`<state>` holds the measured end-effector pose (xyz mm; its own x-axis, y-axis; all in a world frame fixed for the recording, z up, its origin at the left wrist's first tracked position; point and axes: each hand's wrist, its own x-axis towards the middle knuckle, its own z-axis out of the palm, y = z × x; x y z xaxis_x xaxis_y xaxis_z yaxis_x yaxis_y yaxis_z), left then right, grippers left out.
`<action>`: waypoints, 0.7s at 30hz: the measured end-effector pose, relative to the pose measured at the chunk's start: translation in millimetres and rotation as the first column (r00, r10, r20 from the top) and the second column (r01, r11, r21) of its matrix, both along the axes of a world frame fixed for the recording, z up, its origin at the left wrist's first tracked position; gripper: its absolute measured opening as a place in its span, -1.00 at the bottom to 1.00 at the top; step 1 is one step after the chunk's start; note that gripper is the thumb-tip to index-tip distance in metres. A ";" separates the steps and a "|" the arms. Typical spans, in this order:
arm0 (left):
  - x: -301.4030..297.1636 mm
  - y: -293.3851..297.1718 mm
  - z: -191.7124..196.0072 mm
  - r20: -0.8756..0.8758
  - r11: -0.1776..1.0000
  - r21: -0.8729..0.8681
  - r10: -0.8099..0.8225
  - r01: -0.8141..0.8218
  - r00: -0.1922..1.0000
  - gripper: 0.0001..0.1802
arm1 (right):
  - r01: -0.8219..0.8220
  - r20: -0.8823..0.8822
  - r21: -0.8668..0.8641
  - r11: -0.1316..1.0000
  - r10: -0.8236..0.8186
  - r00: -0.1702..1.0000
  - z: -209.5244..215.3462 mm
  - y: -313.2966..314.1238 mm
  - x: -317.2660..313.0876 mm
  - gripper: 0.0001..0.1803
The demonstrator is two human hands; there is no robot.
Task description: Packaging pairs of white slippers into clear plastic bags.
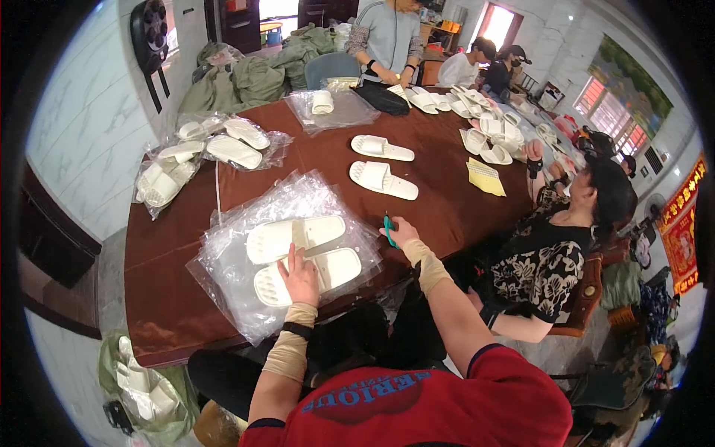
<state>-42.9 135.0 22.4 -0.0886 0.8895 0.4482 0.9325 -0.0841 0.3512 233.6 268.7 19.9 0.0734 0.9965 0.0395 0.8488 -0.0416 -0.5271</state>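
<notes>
White slippers lie as a pair on clear plastic bags at the near edge of the brown table, long axes running left to right; left hand rests flat, fingers spread, on the nearer slipper; right hand, just right, grips green scissors.

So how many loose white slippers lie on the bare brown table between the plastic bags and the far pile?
2: one slipper farther away, another slipper nearer the right hand. More sit in bags and piles; some may be hidden.
</notes>
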 end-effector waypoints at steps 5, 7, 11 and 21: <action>-8.9 -5.7 -1.4 0.364 0.977 0.212 -0.107 0.029 0.925 -0.92 | -0.262 -0.121 0.256 0.931 0.299 0.946 27.2 -38.2 -34.5 -0.46; -7.3 -8.9 9.2 0.446 0.940 0.340 -0.173 0.013 0.878 -0.93 | -0.418 0.094 0.268 0.868 0.409 0.908 52.2 -62.3 -47.1 -0.42; -4.3 -13.0 11.2 0.658 0.960 0.268 -0.124 -0.078 0.743 -0.92 | -0.634 0.370 0.298 0.714 0.526 0.766 78.0 -95.9 -69.3 -0.37; -7.1 -23.6 13.0 0.613 0.952 0.304 -0.160 -0.045 0.774 -0.92 | -0.683 0.371 0.364 0.633 0.574 0.730 81.8 -108.3 -113.3 -0.43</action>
